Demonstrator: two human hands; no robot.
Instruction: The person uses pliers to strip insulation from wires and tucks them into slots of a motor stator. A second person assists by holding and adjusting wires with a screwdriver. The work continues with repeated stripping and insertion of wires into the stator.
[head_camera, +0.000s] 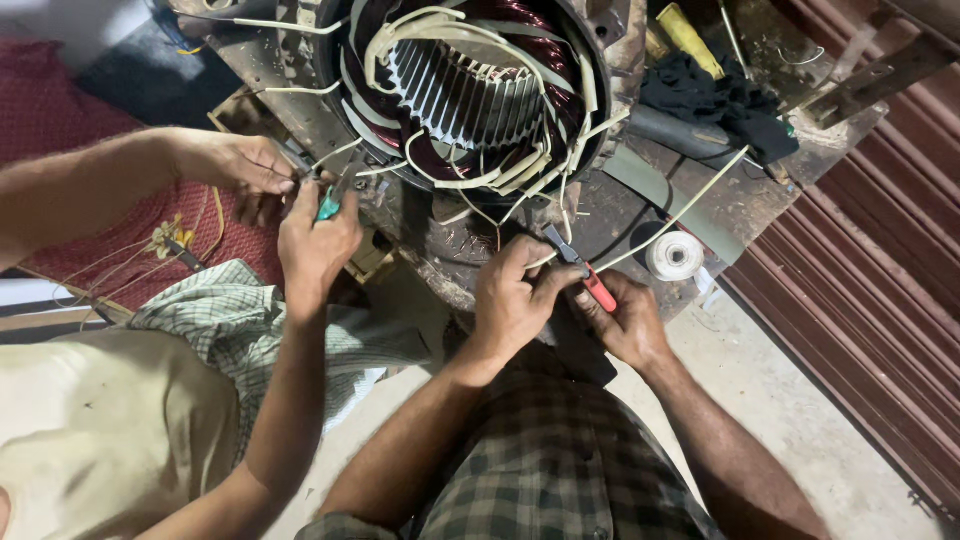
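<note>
A large motor stator (470, 95) with copper windings and cream insulating sleeves lies on a dirty bench. My left hand (512, 298) pinches a cream-sleeved wire (545, 258) coming off the winding at its lower edge. Right beside it, my right hand (628, 322) grips red-handled pliers (592, 282), whose jaws meet the same wire. A long cream sleeve (690, 205) runs up to the right from there.
A co-worker on the left has one hand (250, 165) on the winding leads and the other (318, 240) holding teal-handled pliers (330, 205). A white tape roll (675, 255), a black cloth (720, 95) and a yellow-handled tool (688, 35) lie on the bench. A ribbed metal shutter (880, 240) stands right.
</note>
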